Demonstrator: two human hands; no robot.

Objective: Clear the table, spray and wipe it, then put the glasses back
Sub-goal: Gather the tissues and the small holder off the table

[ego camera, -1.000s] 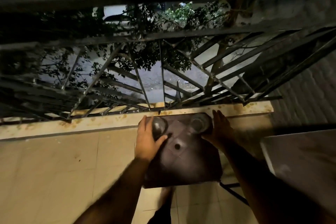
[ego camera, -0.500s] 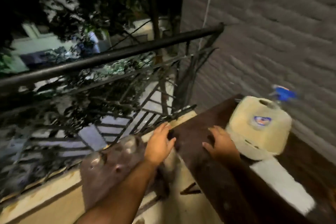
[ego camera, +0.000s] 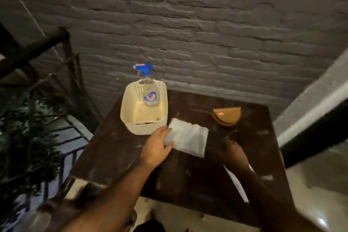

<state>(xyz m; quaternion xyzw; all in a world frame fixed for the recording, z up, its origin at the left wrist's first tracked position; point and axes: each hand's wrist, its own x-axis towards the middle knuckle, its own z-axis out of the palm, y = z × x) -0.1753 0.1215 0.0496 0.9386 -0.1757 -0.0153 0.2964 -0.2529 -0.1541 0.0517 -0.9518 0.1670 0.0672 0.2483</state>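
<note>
**Both hands over the dark table, left hand on the cloth**

Nearest the camera, two bare forearms reach forward over a dark brown square table (ego camera: 116,156) whose top shows pale smears and dusty patches. A thin white strip (ego camera: 236,184) lies on the table under the right forearm; what it is cannot be told.

The left hand (ego camera: 157,147) rests with its fingers spread and extended, the fingertips lying on the near-left corner of a pale grey folded wiping cloth (ego camera: 188,139). The fingers are open, pressing flat on the cloth, not curled around it. The cloth lies flat near the middle of the table.

The right hand (ego camera: 233,151) sits just right of the cloth, in shadow and blurred. Whether its fingers are open or closed around anything cannot be told.

Farther back on the left, just beyond the left hand and touching the cloth's far corner in view, stands a cream perforated plastic basket (ego camera: 131,117). Inside it, leaning against the far wall, is a clear spray bottle with a blue trigger head (ego camera: 149,94) and a round blue, red and white label.

To the right of the basket, well apart from it, stands a tan half-round wooden object (ego camera: 227,116) with a small red dot on its face.

Behind the table rises a grey painted brick wall (ego camera: 207,24). On the left, a dark metal railing (ego camera: 37,49) runs beside the table, with dark foliage (ego camera: 24,137) past it.
</note>
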